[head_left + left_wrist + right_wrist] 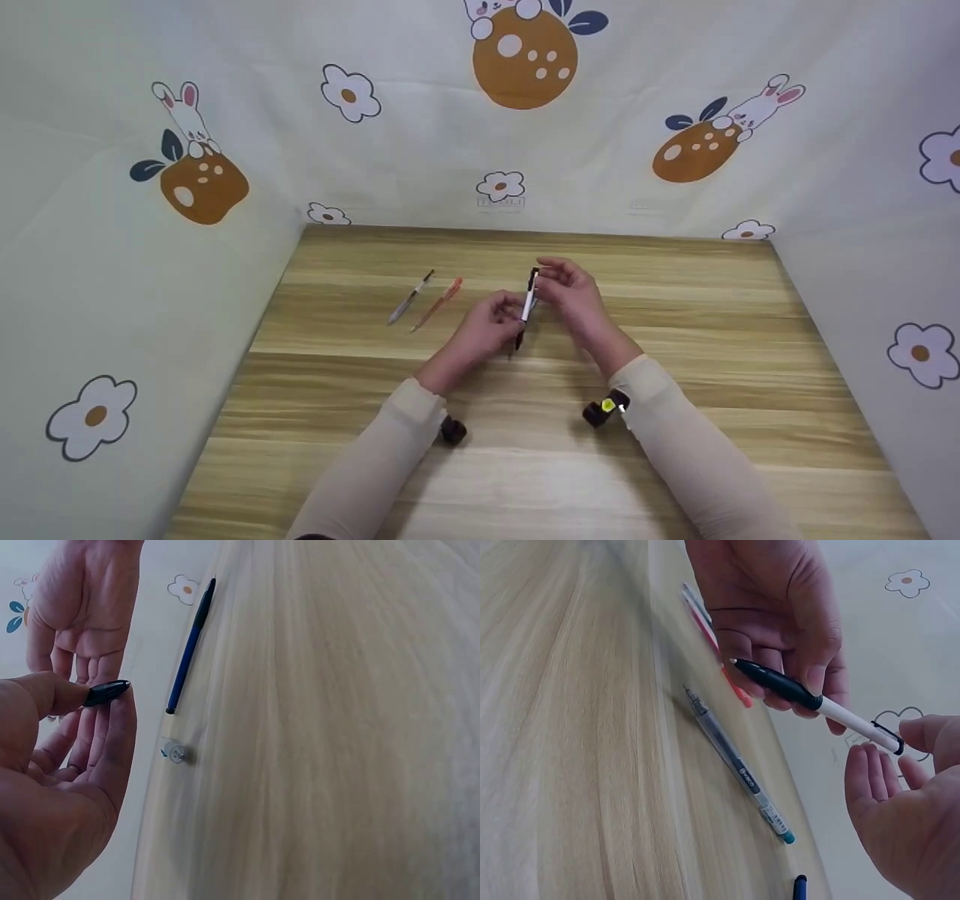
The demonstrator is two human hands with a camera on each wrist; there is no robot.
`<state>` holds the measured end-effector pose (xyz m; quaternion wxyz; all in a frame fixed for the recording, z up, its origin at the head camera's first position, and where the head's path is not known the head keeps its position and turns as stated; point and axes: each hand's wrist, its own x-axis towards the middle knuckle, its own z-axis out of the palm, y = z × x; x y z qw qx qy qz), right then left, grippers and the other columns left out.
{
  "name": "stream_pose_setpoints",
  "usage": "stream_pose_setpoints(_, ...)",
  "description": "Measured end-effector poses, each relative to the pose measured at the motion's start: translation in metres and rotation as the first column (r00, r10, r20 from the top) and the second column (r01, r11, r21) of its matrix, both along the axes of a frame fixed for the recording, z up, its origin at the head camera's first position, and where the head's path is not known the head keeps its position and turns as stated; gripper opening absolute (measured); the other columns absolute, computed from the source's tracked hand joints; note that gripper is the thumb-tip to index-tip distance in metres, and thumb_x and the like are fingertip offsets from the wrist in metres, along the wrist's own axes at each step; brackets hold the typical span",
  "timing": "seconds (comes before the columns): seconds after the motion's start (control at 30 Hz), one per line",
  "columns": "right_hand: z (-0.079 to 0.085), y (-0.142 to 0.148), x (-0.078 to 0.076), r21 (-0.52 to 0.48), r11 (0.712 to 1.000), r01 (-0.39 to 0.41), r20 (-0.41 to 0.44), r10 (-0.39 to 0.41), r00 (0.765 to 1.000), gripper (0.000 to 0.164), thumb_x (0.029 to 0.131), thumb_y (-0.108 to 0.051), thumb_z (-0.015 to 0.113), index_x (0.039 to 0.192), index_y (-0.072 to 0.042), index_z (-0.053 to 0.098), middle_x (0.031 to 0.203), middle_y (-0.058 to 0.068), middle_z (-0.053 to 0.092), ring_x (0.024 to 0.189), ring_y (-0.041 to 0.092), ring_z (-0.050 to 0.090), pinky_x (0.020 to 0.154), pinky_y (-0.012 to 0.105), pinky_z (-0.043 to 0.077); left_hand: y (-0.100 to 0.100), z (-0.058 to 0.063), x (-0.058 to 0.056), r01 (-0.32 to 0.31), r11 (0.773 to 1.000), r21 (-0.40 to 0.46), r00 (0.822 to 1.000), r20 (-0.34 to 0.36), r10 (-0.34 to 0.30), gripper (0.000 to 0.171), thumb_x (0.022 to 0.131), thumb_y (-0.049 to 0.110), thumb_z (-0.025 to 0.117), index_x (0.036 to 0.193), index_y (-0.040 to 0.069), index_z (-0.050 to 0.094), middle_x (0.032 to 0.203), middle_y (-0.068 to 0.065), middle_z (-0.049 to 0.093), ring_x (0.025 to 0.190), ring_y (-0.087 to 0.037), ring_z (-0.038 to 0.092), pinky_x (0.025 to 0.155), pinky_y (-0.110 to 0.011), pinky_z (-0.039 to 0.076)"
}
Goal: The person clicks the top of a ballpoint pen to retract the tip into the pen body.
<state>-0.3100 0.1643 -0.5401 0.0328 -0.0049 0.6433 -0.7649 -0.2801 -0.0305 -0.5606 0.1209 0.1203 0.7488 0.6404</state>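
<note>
Head view, left hand (487, 328) pinching black-and-white pen (529, 301) above wooden table (690, 300), long axis near-vertical in frame, tip lowermost, right hand (576, 298) unclenched at upper end, left wrist view, thumb against black grip, right wrist view, tip pointing upper left

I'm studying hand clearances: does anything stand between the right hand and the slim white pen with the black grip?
Nothing visible does: the right hand is beside the clip end of the pen, with no object in between, though whether they touch is unclear. The left hand pinches the black grip.
</note>
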Motion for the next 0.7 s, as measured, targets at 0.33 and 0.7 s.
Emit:
stream_pose_setpoints(0.33,0.0002,0.0007,0.0012,-0.018,0.998,-0.060,-0.024,0.060,0.998,0.046,0.100,0.010,0.072,0.144,0.001,0.065,0.118,0.011,0.072,0.104,0.020,0.074,0.093,0.033,0.063,0.0028,-0.0027,-0.0002,0.014,0.998,0.062,1.000,0.003,-0.014,0.027,0.099,-0.007,0.068,0.125,-0.003,0.067,0.106,-0.006,0.068,0.094,-0.016,0.066,0.081,-0.026,0.056)
stream_pose_setpoints(0.7,0.0001,-0.0003,0.0017,-0.017,0.996,-0.086,-0.088,0.084,0.993,0.046,0.099,0.014,0.070,0.145,0.009,0.063,0.110,0.007,0.072,0.099,0.018,0.073,0.089,0.030,0.063,0.0049,-0.0037,0.0006,0.021,0.993,0.113,1.000,0.007,-0.022,0.025,0.098,-0.007,0.068,0.123,-0.003,0.066,0.104,-0.004,0.066,0.091,-0.014,0.064,0.079,-0.026,0.056)
